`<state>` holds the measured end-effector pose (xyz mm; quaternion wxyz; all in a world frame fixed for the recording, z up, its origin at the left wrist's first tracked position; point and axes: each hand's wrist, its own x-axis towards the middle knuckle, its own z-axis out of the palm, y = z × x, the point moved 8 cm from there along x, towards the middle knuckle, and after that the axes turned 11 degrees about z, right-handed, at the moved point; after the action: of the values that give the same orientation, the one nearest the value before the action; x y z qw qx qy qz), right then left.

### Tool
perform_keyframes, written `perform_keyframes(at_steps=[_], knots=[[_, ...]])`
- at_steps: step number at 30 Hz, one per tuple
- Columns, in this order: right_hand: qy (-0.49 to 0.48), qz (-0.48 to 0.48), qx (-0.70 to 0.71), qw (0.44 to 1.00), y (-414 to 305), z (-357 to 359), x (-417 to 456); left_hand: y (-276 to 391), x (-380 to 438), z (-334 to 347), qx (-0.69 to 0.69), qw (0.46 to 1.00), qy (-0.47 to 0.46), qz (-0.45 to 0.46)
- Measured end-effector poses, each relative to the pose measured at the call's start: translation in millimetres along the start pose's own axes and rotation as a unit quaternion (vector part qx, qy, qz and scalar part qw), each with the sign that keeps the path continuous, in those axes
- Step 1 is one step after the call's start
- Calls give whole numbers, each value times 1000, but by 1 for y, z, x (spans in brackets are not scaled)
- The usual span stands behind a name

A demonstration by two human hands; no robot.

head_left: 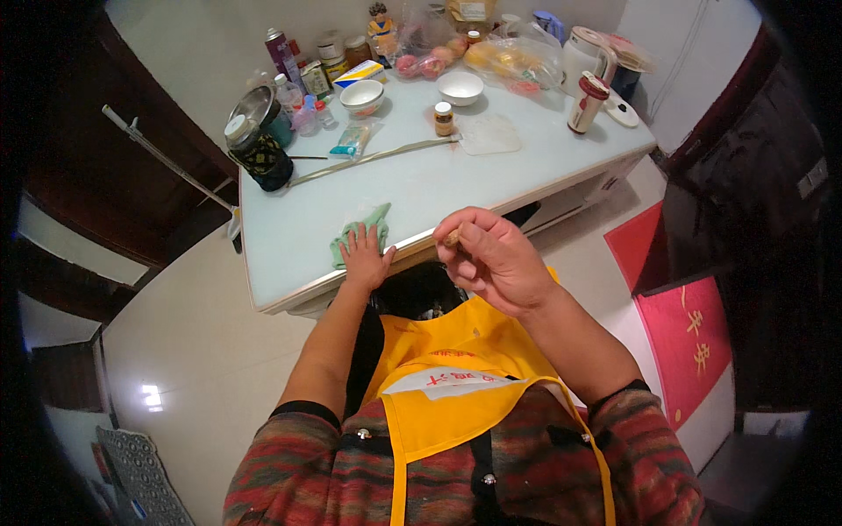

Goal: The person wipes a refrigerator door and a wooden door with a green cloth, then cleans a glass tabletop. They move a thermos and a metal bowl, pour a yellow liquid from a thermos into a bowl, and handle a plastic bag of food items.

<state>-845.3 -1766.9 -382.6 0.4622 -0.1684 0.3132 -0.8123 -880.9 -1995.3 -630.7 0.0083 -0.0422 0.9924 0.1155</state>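
My left hand (366,258) lies flat with spread fingers on a green cloth (379,217) at the front edge of the glass-topped table (276,263). Whether its fingers grip the cloth cannot be told. Raised in front of the table's edge, my right hand (496,260) pinches a small brown object (452,238), perhaps a nut, between thumb and forefinger. Below the edge, between the two arms, a black bin or bag (421,289) is partly visible above my yellow apron (460,329).
Bowls (362,95), a small brown bottle (443,119), a clear flat sheet (490,135) and a long strip (375,160) lie farther back. A dark patterned jar (258,154) stands left, a tumbler (588,105) right. Bagged fruit (433,64) is at the back. A red mat (691,348) lies on the floor.
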Motion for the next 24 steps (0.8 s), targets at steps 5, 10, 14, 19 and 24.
perform_keyframes(at_steps=[5,10,14,19,24], knots=[[-82,-140,-114,980,-40,84,-47,1,3,1,27,996,-90,5],[-307,-114,44,944,-46,161,-80,13,-1,-1,33,994,-105,24],[-454,-296,90,836,-42,181,-94,19,-3,-3,54,990,-127,23],[-406,-256,142,866,-35,174,-98,28,-4,-1,47,988,-141,32],[-451,-321,57,831,-35,172,-103,49,-5,9,83,983,-156,54]])
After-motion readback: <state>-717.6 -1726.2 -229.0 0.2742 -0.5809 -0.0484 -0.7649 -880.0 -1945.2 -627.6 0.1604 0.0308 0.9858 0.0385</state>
